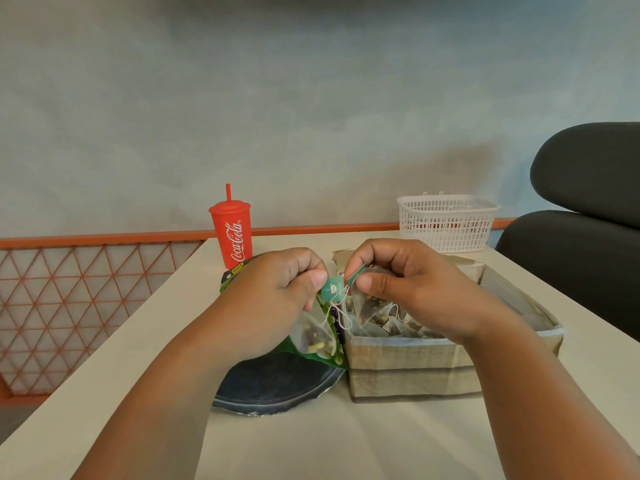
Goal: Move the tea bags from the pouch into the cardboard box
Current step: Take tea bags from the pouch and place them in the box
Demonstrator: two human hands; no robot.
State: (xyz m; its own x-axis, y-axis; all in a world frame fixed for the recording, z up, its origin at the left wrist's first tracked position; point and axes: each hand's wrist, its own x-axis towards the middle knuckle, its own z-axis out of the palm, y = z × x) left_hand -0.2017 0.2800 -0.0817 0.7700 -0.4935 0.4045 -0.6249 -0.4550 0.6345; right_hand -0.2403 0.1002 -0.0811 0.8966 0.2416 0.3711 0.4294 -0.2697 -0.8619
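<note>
My left hand (277, 289) pinches the teal paper tag (331, 289) of a see-through pyramid tea bag (313, 336) that hangs on its string in front of the green pouch (329, 358). My right hand (398, 278) pinches another teal tag, with a second tea bag (367, 306) dangling over the left end of the cardboard box (415, 368). The strings of the two bags cross between my hands. Several more tea bags lie inside the box. The pouch is mostly hidden behind my left hand.
A dark round plate (273, 386) lies under the pouch. A red Coca-Cola cup (231, 233) with a straw stands behind my left hand. A white plastic basket (446, 221) sits at the table's far edge. A black chair (588, 216) is at the right.
</note>
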